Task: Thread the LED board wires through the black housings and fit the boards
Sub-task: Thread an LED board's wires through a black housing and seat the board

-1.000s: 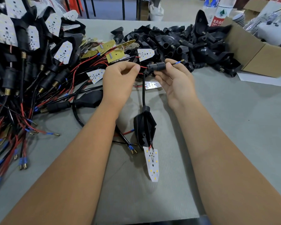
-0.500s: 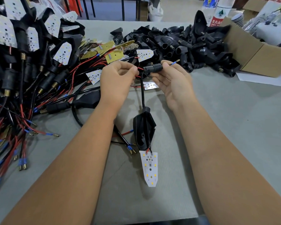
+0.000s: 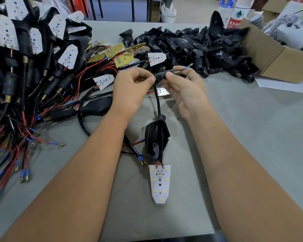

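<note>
Head view, left to right: I see a heap of finished assemblies (image 3: 24,67) piled along the tabletop's left edge. My left hand (image 3: 131,91) pinches the black sleeved cable (image 3: 157,100) where it enters the small black stem (image 3: 162,75). My right hand (image 3: 185,86) grips that stem, and the blue-tipped wire (image 3: 186,67) pokes out past its threaded end. Below them, mid-table, the black housing (image 3: 156,137) hangs on the cable, and the LED board (image 3: 159,183) lies flat at its near end, not yet seated. I judge the threading nearly done; next I would draw the wires taut, then press the board into the housing. Loose housings (image 3: 199,48) crowd the far right edge beside a cardboard box (image 3: 278,60).
</note>
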